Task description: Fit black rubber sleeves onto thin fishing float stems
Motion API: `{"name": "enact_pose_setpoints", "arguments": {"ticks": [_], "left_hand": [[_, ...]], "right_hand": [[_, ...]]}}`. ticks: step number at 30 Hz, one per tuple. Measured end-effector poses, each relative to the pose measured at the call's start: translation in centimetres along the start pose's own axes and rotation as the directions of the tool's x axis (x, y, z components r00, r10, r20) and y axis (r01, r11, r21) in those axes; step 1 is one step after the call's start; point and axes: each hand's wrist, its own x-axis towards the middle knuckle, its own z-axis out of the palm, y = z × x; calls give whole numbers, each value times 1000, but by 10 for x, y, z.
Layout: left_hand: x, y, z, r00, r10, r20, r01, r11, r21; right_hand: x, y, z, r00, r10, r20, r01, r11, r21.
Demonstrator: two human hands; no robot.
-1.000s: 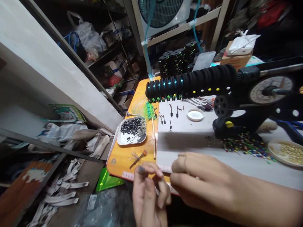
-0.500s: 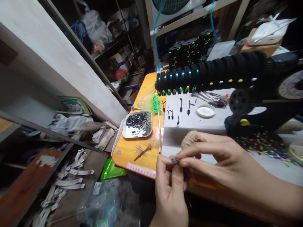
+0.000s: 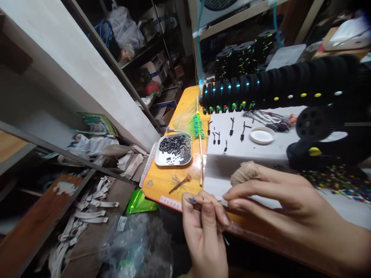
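Low over the table's front edge, my left hand [image 3: 204, 231] pinches a small dark grey piece [image 3: 192, 200] that looks beaded; most of it hides behind the fingers. Close on its right is my right hand [image 3: 278, 204], thumb and forefinger together at a tiny blurred bit I cannot make out. A beige wrapping [image 3: 245, 173] covers one finger of that hand. Beyond lie several small dark forked pieces [image 3: 232, 127] on white paper [image 3: 220, 166]. To the left, a white tray [image 3: 158, 159] holds black tubes [image 3: 171, 144] and small grey bits.
A ribbed black cylinder [image 3: 269, 85] with coloured pins juts over the table [image 3: 156, 181] from the right. Nearby are a green bristly stick [image 3: 197, 125], a twig-like piece [image 3: 179, 184], a white lid [image 3: 262, 141] and scattered coloured beads [image 3: 344, 179]. Shelving [image 3: 136, 58] stands behind.
My right fingertips have drawn away to the right from the dark grey piece, which stays in my left hand. The view has shifted, so the table things appear farther right.
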Motion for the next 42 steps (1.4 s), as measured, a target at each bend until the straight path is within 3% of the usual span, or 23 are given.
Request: {"name": "enact_pose_setpoints", "arguments": {"ticks": [6, 21, 27, 32, 34, 37, 39, 42], "left_hand": [[2, 3, -8, 996, 85, 13, -85, 995, 53], [1, 1, -6, 997, 69, 21, -70, 997, 45], [-1, -2, -2, 1000, 16, -10, -15, 999, 29], [-9, -6, 11, 975, -143, -167, 149, 989, 19], [-9, -8, 15, 975, -151, -163, 153, 988, -1], [-4, -7, 16, 994, -60, -93, 56, 997, -46], [0, -6, 16, 996, 78, -45, -80, 995, -56], [5, 0, 15, 951, 309, 8, -309, 951, 6]], "right_hand": [[2, 0, -3, 999, -30, -15, 29, 998, -56], [0, 1, -3, 1000, -9, 9, 9, 999, -48], [-1, 2, -4, 999, 34, -6, -33, 999, 39], [0, -1, -5, 997, 80, 20, -83, 978, 191], [-2, -1, -5, 999, 52, 6, -53, 983, 173], [-5, 0, -1, 1000, -21, -9, 21, 1000, 12], [-6, 0, 2, 997, -81, 3, 81, 990, -118], [-7, -1, 5, 984, -161, 71, 173, 959, -227]]}}
